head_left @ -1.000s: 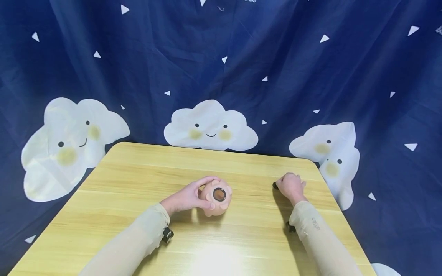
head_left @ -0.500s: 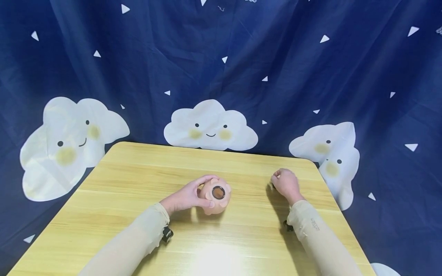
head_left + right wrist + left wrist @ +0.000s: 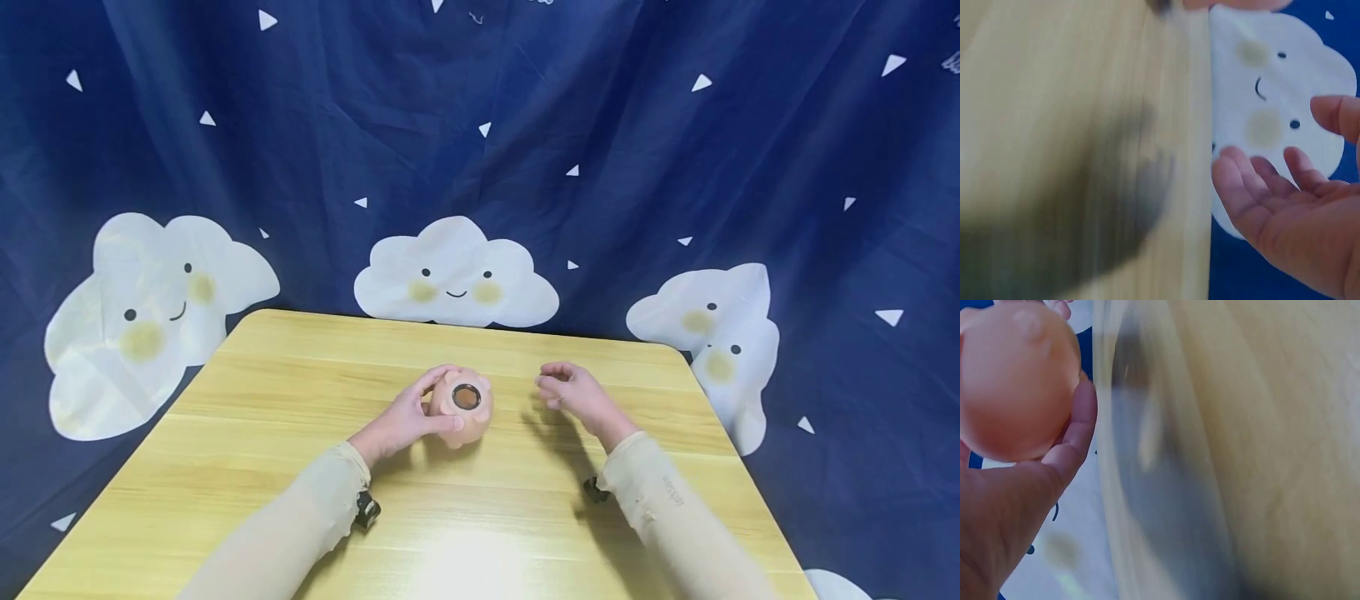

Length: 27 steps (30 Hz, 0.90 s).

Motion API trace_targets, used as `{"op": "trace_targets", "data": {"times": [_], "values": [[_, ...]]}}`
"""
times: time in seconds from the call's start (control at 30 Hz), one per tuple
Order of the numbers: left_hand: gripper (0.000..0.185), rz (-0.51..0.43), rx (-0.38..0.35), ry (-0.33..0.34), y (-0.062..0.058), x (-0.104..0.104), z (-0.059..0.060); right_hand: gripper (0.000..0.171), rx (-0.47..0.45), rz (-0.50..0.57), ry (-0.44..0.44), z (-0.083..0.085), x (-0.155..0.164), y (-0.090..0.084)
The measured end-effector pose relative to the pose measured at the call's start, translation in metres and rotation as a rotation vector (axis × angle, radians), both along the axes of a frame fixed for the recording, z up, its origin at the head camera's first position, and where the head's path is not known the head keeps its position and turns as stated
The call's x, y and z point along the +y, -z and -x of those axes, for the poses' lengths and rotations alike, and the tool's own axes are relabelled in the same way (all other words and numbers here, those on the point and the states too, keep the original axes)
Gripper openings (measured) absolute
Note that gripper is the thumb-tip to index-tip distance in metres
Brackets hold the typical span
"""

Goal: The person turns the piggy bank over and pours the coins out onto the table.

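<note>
Left hand (image 3: 401, 425) grips a peach-coloured soft toy ball (image 3: 461, 408) from its left side, thumb on the near side and fingers curled over the far side. The ball has small bumps round it and a dark round ring (image 3: 466, 397) on top, facing up. It sits about mid-desk (image 3: 247, 417), slightly toward the far edge; can't tell if it's touching the wood or lifted just off it. Left wrist view: ball (image 3: 1016, 378) cupped against thumb and palm, desk blurred.

Right hand (image 3: 573, 396) is empty, fingers loosely spread and slightly bent, palm turned toward the ball, near it but apart. Right wrist view confirms: open palm (image 3: 1291, 206), nothing held.

Both forearms in beige sleeves (image 3: 300, 517). Navy backdrop cloth with white smiling clouds (image 3: 456, 275) behind the desk.
</note>
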State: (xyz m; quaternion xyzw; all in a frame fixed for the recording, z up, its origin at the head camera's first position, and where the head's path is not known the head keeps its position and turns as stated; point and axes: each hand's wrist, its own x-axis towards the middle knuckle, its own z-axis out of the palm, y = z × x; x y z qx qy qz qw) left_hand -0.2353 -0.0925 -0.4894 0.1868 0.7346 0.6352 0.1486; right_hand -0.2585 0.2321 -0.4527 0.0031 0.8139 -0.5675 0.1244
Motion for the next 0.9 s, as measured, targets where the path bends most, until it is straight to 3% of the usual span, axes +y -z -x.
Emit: {"op": "trace_targets", "data": {"times": [0.2, 0.33, 0.9], "values": [[0.086, -0.047, 0.037, -0.073, 0.006, 0.006, 0.004, 0.07, -0.162, 0.23, -0.137, -0.009, -0.026, 0.005], [0.088, -0.069, 0.037, -0.081, 0.008, 0.011, 0.005, 0.075, -0.217, 0.327, -0.2, -0.012, -0.041, 0.009], [0.09, -0.055, 0.053, -0.072, 0.01, 0.013, 0.005, 0.074, -0.273, 0.451, -0.346, -0.016, -0.05, 0.028]]}}
